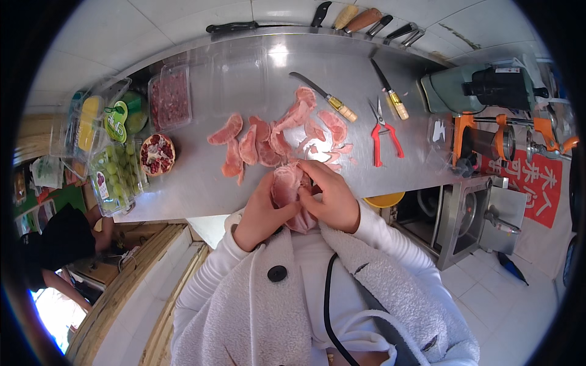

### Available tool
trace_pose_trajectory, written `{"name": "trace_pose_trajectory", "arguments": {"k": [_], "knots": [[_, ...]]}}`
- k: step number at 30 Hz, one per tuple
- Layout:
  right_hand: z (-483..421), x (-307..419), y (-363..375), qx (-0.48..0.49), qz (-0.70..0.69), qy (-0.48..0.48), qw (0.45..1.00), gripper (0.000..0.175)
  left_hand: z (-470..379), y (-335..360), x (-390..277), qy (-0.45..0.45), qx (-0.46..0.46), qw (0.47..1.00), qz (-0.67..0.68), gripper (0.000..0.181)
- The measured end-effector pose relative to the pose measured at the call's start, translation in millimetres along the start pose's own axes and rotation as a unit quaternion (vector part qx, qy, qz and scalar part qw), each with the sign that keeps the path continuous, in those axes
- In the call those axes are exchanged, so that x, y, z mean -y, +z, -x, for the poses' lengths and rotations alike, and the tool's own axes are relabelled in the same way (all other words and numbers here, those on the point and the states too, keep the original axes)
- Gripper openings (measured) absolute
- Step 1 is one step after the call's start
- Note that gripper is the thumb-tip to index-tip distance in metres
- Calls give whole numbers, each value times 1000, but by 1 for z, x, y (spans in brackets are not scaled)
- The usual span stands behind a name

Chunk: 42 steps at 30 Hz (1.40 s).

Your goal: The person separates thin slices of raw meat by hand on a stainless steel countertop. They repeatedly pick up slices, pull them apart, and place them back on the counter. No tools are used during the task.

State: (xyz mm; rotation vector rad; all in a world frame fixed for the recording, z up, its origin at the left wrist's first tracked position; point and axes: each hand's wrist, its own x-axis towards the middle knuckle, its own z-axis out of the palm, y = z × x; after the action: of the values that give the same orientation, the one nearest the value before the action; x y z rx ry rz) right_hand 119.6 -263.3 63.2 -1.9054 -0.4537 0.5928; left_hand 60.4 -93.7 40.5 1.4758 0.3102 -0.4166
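Observation:
Close to my chest, at the counter's front edge, my left hand (266, 211) and my right hand (333, 196) both grip a pink pomelo section (284, 186). The left thumb and fingers wrap around its left side. My right fingertips pinch its upper right part, and they partly hide it. Below the hands hangs another pale pink part of the fruit. Several peeled pomelo segments (225, 130) lie on the steel counter (192, 187) just beyond, some touching each other. Torn scraps of pith and membrane (341, 150) are scattered right of them.
A curved knife (339, 107), another knife (397, 103) and red-handled shears (387, 132) lie to the right. At left are a halved pomegranate (158, 154), boxed green grapes (112, 171) and a box of pomegranate seeds (169, 98). More knives line the back ledge. A person (68, 233) is at far left.

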Motion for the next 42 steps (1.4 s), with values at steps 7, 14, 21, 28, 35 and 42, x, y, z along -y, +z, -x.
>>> {"name": "trace_pose_trajectory", "arguments": {"k": [7, 14, 21, 28, 35, 42], "knots": [[-6, -2, -14, -15, -202, -3, 979, 47, -9, -7, -5, 24, -25, 998, 60, 62], [-28, -9, -51, -77, -33, 126, 988, 17, -21, -18, -35, 41, -75, 968, 234, 62], [-24, 21, -19, -14, -109, 0, 994, 26, -32, -15, -44, 145, -84, 965, 203, 66], [-22, 32, -16, -9, -138, 38, 990, 19, -28, -13, -34, 130, -59, 971, 193, 70], [-17, 21, -20, 37, -42, 28, 998, 19, -25, -19, -34, 50, -4, 979, 200, 70], [-24, 3, -16, 1, 126, -50, 991, 24, -26, -8, -29, 36, -12, 984, 173, 72]]}}
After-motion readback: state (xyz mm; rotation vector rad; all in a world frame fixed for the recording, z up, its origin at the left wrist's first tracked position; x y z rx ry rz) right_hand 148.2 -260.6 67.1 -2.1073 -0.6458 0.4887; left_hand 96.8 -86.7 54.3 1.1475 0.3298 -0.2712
